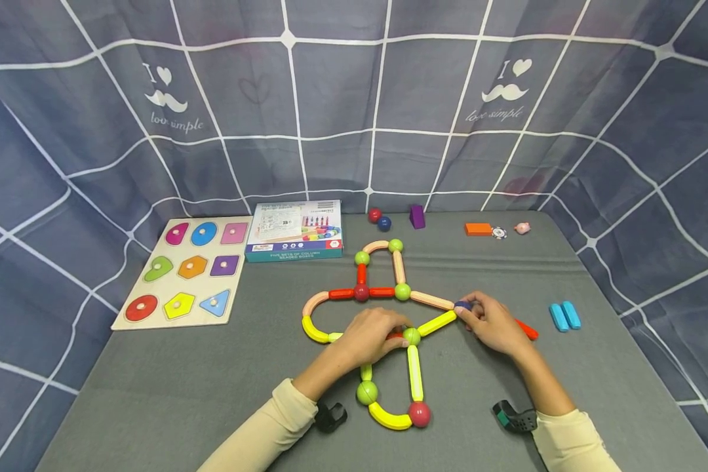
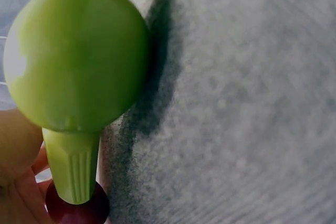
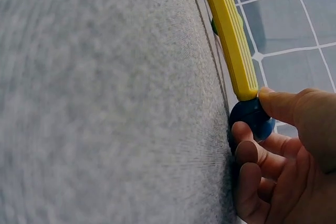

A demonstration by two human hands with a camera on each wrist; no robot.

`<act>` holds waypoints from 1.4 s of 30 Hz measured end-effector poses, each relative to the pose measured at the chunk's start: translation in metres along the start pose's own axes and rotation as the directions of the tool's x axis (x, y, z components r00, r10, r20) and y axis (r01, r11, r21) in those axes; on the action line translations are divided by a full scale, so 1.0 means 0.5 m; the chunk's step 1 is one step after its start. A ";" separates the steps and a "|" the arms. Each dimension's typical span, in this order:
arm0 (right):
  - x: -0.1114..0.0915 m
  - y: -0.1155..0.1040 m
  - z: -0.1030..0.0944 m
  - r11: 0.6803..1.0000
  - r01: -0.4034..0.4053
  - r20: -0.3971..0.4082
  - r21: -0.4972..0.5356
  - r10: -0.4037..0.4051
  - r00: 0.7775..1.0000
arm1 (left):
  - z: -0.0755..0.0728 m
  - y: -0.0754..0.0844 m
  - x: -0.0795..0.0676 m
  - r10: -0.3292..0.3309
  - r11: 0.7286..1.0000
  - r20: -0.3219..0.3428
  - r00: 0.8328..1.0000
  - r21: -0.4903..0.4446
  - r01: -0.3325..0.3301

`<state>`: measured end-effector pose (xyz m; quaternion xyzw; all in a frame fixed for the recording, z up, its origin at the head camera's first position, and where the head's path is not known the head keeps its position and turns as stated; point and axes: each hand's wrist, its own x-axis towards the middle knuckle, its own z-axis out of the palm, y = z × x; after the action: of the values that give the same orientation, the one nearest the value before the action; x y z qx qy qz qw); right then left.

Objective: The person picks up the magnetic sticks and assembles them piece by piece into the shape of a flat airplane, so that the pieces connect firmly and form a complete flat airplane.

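Observation:
A flat figure of magnetic rods and balls lies on the grey table. My left hand (image 1: 367,335) is over its middle, finger and thumb pinching a green ball (image 1: 412,337) where a red rod (image 1: 394,335) meets it. At the figure's right tip, my right hand (image 1: 491,322) pinches a dark blue ball (image 3: 253,120) between thumb and fingers. A yellow rod (image 3: 232,40) joins the two balls, and a peach rod (image 1: 432,300) reaches the blue ball from the upper left. Close to the left wrist is another green ball (image 2: 76,56). My left hand covers part of the figure.
A shape puzzle board (image 1: 174,288) and a box (image 1: 295,252) stand at the back left. Behind the figure are a red ball (image 1: 374,215), a blue ball (image 1: 384,224) and a purple block (image 1: 417,216). A red rod (image 1: 528,330) and light-blue pieces (image 1: 558,318) lie at right.

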<state>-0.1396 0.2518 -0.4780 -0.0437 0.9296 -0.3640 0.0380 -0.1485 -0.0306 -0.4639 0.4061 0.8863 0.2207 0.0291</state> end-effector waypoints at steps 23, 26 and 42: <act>-0.092 0.070 -0.119 0.935 -0.055 -0.171 -0.350 -0.006 0.985 | -0.040 0.033 0.071 0.035 0.998 -0.044 0.998 0.049 -0.033; -0.088 0.075 -0.114 0.946 -0.041 -0.137 -0.323 -0.004 0.991 | -0.049 0.052 0.103 0.037 0.998 -0.051 0.998 0.054 -0.034; -0.018 0.050 -0.065 0.980 0.100 -0.223 0.170 -0.060 0.973 | 0.005 0.076 0.209 -0.020 0.997 -0.042 0.999 0.069 0.023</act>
<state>-0.1356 0.2929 -0.4710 -0.0378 0.8889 -0.4505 -0.0747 -0.1908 0.0686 -0.4371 0.3928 0.8981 0.1978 -0.0008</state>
